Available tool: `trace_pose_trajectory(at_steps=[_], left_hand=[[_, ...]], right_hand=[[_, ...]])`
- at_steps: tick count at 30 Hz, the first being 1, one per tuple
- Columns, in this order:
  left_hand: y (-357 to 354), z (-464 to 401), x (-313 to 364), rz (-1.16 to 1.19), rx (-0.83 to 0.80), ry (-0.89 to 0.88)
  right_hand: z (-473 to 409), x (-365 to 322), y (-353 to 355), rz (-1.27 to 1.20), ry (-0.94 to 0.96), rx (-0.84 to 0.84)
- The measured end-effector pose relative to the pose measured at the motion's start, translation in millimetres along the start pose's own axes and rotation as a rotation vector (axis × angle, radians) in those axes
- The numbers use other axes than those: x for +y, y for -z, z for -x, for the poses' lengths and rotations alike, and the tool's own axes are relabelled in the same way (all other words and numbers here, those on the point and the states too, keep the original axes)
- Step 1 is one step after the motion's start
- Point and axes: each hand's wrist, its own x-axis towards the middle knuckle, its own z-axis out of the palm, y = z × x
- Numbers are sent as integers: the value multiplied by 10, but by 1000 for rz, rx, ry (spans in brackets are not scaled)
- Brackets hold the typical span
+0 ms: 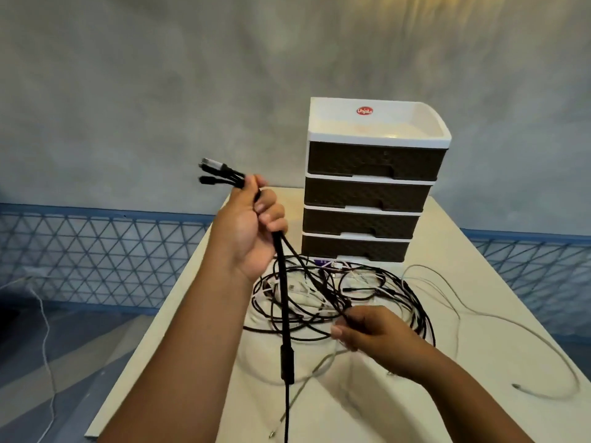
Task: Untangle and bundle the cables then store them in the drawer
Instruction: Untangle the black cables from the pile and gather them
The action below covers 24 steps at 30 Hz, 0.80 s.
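Head view: left hand [252, 219], fingers [271, 215] clenched round black multi-plug cable [284, 302], lifted.
Right hand [371, 330]: pinching strand in cable tangle [335, 292], mid-counter [479, 362], before drawer unit [367, 187].
Handling: light, limp, snag-prone; best gripped near plugs.

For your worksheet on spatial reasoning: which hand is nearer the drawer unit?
Left. The left hand is raised just left of the drawer unit; the right hand is lower, before it.

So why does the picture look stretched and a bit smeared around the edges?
Head view: the wide-angle lens bows the blue fence and stretches the wall; the corners smear, while the left hand, drawer unit and cable tangle stay fairly sharp; warm light glows top right.
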Motion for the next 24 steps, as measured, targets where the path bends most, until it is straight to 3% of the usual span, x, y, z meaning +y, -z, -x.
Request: trace_pose_trajectory(at_steps=[2, 5, 8, 11, 14, 17, 21, 24], left_hand=[[79, -72, 86, -47, 43, -43], [201, -113, 67, -119, 98, 7], [267, -85, -39, -222, 102, 132], [263, -38, -203, -347, 71, 308], [193, 5, -381, -507, 25, 513], [86, 7, -528, -582, -4, 634], [-12, -67, -533, -622, 24, 575], [-38, -145, -401, -634, 3, 529]], right_hand=[[-70, 238, 172, 320, -59, 189], [-154, 249, 498, 527, -173, 383], [-165, -74, 817, 361, -195, 538], [-122, -537, 938, 173, 45, 639], [-86, -969, 868, 133, 293, 584], [-83, -1230, 739, 110, 418, 444], [-72, -1241, 634, 80, 477, 120], [-126, -1035, 656, -346, 441, 69]])
